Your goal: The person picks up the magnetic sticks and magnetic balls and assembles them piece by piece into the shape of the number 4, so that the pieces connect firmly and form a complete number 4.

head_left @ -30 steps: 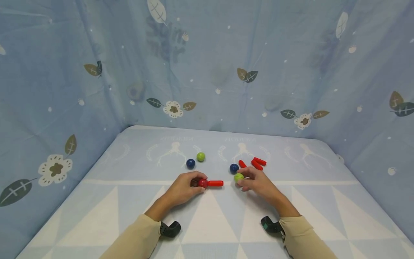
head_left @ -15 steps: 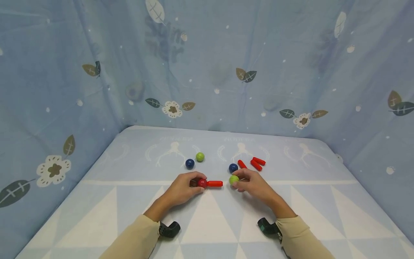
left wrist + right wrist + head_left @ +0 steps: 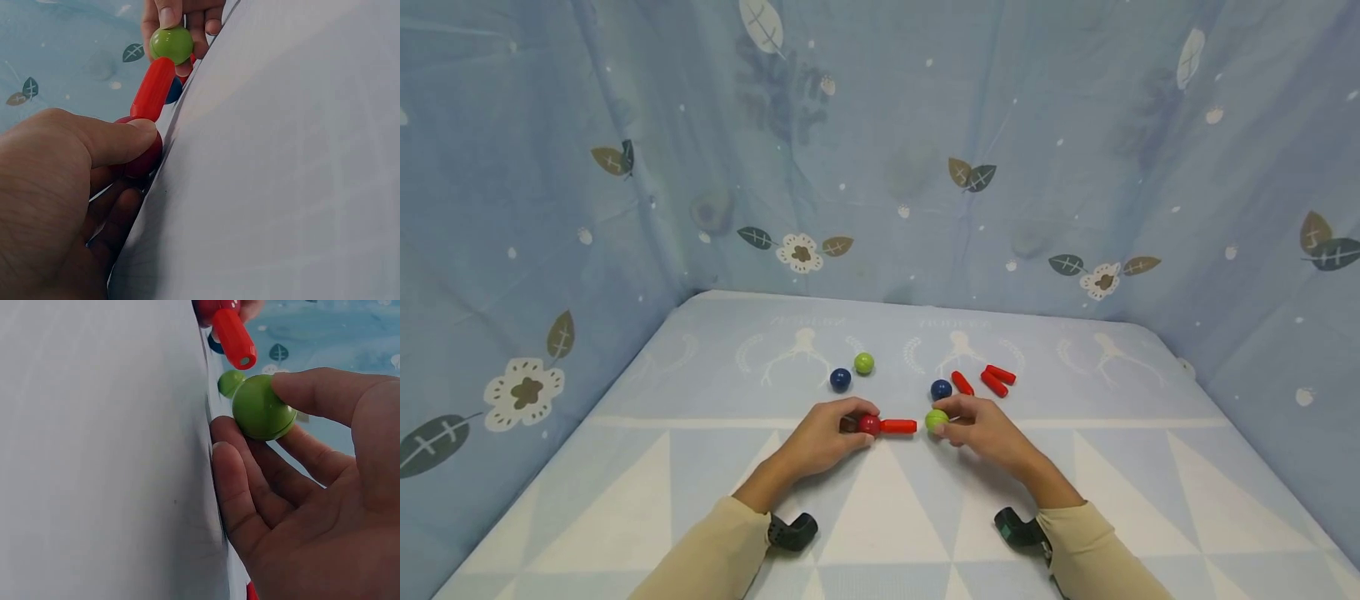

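Note:
My left hand [image 3: 824,435] pinches a dark red ball [image 3: 869,425] between thumb and fingers, low over the table. Out of that ball a bright red stick [image 3: 898,427] points to the right; its free end shows a small hole in the right wrist view. A green ball [image 3: 264,407] is pinched by thumb and fingers of my right hand [image 3: 988,429]. In the head view a small gap separates this ball from the stick's free end. Just behind my right fingers lies a blue ball [image 3: 941,390].
Another blue ball [image 3: 840,380] and a second green ball [image 3: 864,363] lie beyond my left hand. Several loose red sticks [image 3: 994,384] lie behind my right hand. Patterned cloth covers the table [image 3: 715,350], and a blue curtain [image 3: 880,150] hangs behind it.
My right hand has moved left and slightly nearer to me with the green ball, closing on the stick's end. The left hand stays nearly still with the red ball.

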### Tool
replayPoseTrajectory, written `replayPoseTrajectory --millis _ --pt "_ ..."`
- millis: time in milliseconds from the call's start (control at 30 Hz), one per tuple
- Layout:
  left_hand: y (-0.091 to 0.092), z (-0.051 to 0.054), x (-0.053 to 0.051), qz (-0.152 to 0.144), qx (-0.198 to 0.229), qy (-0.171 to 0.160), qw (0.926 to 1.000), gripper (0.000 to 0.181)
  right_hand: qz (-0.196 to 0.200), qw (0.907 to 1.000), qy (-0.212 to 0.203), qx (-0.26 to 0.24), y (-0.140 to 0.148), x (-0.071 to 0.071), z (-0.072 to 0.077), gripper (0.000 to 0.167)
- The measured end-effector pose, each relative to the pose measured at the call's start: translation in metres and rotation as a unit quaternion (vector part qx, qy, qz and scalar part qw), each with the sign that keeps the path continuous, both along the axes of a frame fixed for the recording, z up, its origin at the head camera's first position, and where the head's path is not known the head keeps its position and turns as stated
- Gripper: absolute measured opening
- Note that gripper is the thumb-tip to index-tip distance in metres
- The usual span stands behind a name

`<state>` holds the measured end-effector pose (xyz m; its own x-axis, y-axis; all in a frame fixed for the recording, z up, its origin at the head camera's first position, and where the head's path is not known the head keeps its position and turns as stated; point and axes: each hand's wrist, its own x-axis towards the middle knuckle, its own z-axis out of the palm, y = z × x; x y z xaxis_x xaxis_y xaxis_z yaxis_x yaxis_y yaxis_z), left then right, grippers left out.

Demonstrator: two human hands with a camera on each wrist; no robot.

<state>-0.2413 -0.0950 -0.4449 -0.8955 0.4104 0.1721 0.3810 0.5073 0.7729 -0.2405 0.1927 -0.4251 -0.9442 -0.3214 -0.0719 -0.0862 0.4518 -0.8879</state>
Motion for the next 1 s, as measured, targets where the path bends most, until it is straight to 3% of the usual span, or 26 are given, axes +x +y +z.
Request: replayPoseTrajectory --millis 567,1000 --pt "-0.0002 -0.0002 0.0007 -0.001 0.002 -0.007 1.0 0.036 0.033 0.9989 0.033 0.001 -0.0067 0.0037 -0.0021 0.039" --pt "-0.0007 0.0 -0.0008 -0.011 0.007 0.003 0.9999 0.033 0.024 0.999 0.037 0.007 -0.0083 0.002 -0.0044 0.039"
